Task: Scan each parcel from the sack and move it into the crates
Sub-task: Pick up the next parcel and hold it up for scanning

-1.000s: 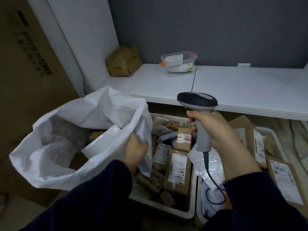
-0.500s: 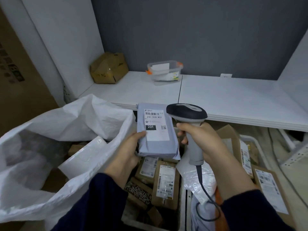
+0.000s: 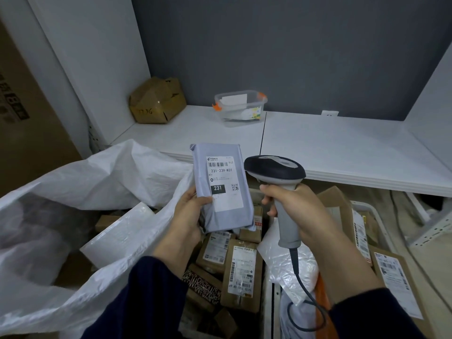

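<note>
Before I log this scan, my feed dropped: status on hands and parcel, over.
Left hand holds grey parcel, label facing the camera. Right hand grips scanner, right of the parcel. Nothing between scanner and label.

Dented cardboard box point(image 3: 157, 101) sits around 11 o'clock, tucked into the corner of the white shelf point(image 3: 342, 143). Clear plastic tub point(image 3: 241, 106) with orange clips at 12, well apart from it. Wall outlet point(image 3: 329, 113) at 1, big brown carton point(image 3: 27, 118) at 9.

Label point(image 3: 225, 183) on the grey parcel point(image 3: 232, 217) reads 231-239-K01, with 231 in a black block beneath; well behind that parcel, the cardboard box point(image 3: 157, 101) carries scrawled digits, seemingly 7736
</note>
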